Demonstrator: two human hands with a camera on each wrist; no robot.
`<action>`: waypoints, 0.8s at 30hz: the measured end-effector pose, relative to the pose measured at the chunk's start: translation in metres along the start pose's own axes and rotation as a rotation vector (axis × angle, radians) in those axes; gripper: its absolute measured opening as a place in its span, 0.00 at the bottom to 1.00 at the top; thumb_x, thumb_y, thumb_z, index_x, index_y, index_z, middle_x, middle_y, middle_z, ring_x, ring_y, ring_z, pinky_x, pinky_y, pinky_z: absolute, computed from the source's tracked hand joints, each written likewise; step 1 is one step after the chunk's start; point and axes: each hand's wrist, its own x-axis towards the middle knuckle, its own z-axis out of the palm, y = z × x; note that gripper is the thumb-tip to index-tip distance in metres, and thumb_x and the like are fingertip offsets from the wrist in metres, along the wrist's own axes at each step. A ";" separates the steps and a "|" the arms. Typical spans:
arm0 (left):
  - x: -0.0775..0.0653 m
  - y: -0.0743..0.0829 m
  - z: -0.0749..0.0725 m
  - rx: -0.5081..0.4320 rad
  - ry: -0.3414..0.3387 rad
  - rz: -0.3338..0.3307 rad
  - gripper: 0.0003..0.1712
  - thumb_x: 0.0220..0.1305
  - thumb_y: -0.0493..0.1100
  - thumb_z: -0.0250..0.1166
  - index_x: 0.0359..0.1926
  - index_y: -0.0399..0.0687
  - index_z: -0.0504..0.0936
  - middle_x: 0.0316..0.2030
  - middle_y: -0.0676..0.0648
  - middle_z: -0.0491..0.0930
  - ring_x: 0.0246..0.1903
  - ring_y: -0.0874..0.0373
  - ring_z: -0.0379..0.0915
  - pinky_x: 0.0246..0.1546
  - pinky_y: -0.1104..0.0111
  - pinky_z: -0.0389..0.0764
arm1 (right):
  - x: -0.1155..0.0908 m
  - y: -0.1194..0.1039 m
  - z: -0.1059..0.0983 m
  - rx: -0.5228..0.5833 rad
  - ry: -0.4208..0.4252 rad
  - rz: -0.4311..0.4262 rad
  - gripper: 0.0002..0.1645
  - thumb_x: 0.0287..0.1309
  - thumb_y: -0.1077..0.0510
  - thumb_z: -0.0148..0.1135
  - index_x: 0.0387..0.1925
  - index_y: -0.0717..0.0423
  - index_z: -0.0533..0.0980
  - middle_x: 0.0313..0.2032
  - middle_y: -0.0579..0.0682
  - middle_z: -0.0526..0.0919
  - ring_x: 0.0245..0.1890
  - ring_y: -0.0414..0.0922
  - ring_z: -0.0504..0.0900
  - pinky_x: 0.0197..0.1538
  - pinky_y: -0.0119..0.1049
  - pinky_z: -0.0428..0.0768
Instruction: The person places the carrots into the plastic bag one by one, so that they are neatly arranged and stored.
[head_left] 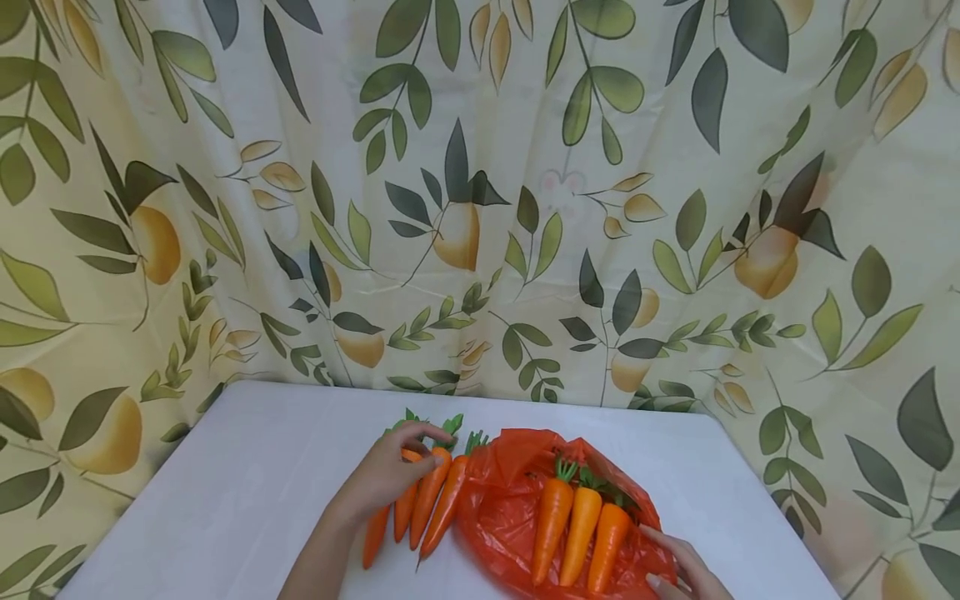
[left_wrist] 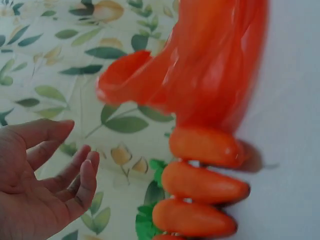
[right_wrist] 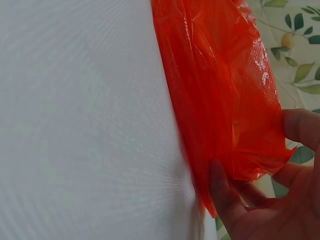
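My left hand [head_left: 386,471] hovers over a row of several orange carrots [head_left: 447,507] with green tops, lying side by side on the table. In the left wrist view its fingers are loosely bent with nothing between them, apart from the carrots [left_wrist: 202,182]. To the right lies a crumpled red plastic bag [head_left: 491,521]. Three more carrots [head_left: 582,533] lie within its spread-out mouth, green tops pointing away from me. My right hand [head_left: 684,567] grips the bag's right edge; in the right wrist view its thumb and fingers hold the thin red plastic [right_wrist: 215,100] from both sides.
A white table [head_left: 262,467] carries everything, with its back edge just behind the carrot tops. Beyond it hangs a curtain [head_left: 525,250] patterned with leaves and fruit, which also runs along both sides.
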 end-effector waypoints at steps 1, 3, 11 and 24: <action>0.000 -0.002 -0.005 -0.005 0.013 -0.006 0.15 0.68 0.36 0.69 0.52 0.57 0.86 0.56 0.47 0.77 0.49 0.50 0.74 0.42 0.58 0.79 | 0.000 0.000 -0.001 0.001 -0.002 -0.003 0.49 0.70 0.49 0.64 0.79 0.63 0.50 0.70 0.71 0.48 0.54 0.57 0.79 0.54 0.60 0.81; 0.000 -0.007 -0.013 -0.011 0.039 -0.030 0.15 0.68 0.35 0.69 0.52 0.56 0.87 0.56 0.47 0.78 0.50 0.49 0.74 0.43 0.58 0.79 | 0.000 0.000 -0.002 0.005 -0.005 -0.008 0.49 0.70 0.48 0.64 0.79 0.63 0.51 0.70 0.71 0.49 0.54 0.57 0.79 0.54 0.61 0.80; 0.001 -0.033 -0.038 0.011 0.075 -0.098 0.16 0.65 0.36 0.71 0.53 0.48 0.86 0.55 0.44 0.80 0.47 0.50 0.76 0.44 0.57 0.79 | 0.004 0.004 -0.005 -0.055 0.055 0.001 0.53 0.65 0.43 0.68 0.78 0.63 0.54 0.69 0.70 0.52 0.54 0.58 0.78 0.52 0.60 0.82; 0.001 -0.070 -0.061 -0.028 0.093 -0.169 0.22 0.60 0.33 0.74 0.56 0.45 0.84 0.57 0.41 0.79 0.44 0.50 0.78 0.41 0.55 0.81 | 0.017 0.014 -0.005 -0.186 0.142 -0.022 0.62 0.56 0.36 0.73 0.77 0.67 0.56 0.66 0.70 0.57 0.49 0.56 0.79 0.48 0.56 0.85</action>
